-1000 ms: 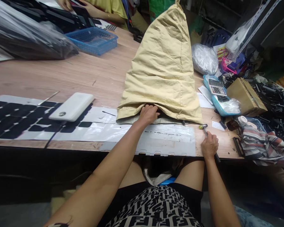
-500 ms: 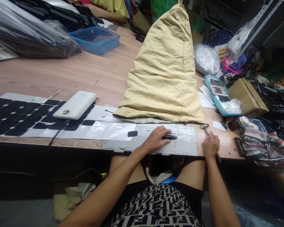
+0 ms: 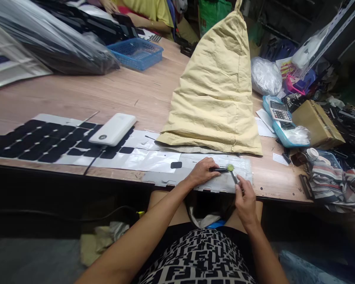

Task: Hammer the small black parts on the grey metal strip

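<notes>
My left hand (image 3: 202,172) presses a small black part (image 3: 220,170) flat on a grey plastic-covered sheet (image 3: 195,173) at the near table edge, fingers closed on it. My right hand (image 3: 246,198) grips the handle of a small hammer (image 3: 232,172), whose yellow-green head rests on the right end of the black part. Just behind stands a tall tan cloth sack (image 3: 217,90). A small black square patch (image 3: 176,165) lies on the sheet to the left of my left hand.
A white power bank (image 3: 113,129) sits on a long panel of dark cells (image 3: 38,138) at left. A blue basket (image 3: 136,53) and black plastic bag (image 3: 56,43) are at the back. Right: calculator (image 3: 279,111), cardboard box (image 3: 316,124), striped cloth (image 3: 334,181). Another person sits at the far side.
My left hand came out from under the sack with the black part and set it on the sheet. My right hand brought the hammer left onto the part.
</notes>
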The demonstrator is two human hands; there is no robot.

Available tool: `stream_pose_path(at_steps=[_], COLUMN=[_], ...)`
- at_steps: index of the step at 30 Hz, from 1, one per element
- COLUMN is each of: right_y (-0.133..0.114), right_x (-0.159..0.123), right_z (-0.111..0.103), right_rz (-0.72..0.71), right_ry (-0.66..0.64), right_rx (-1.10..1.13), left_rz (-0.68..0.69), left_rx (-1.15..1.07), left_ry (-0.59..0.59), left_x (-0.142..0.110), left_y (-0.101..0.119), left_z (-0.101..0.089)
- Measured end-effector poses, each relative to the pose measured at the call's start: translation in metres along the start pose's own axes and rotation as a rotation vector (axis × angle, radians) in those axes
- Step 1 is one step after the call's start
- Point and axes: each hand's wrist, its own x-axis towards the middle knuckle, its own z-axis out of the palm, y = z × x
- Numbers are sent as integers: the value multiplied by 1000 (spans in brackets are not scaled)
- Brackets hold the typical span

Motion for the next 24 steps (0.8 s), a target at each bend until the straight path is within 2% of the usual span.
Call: stream_pose_path(at_steps=[3, 9, 19, 22, 24], right_y=[-16, -12, -7, 4, 20], right_x=[-9, -6, -6, -1, 9], right_z=[18, 34, 30, 25, 14], right_rz=[-104, -160, -140, -123, -98], right_ry=[-3, 33, 72, 82, 126], right_rx=[35, -88, -113, -128, -193], left_rz=[25, 64, 54, 38, 27], left_rx=[1, 14, 3, 29, 50], left_ry=[9, 24, 32, 29, 18], left_x=[1, 2, 1, 1, 2], left_y=[-2, -1, -4, -1, 3], left_z=[1, 2, 5, 5, 3])
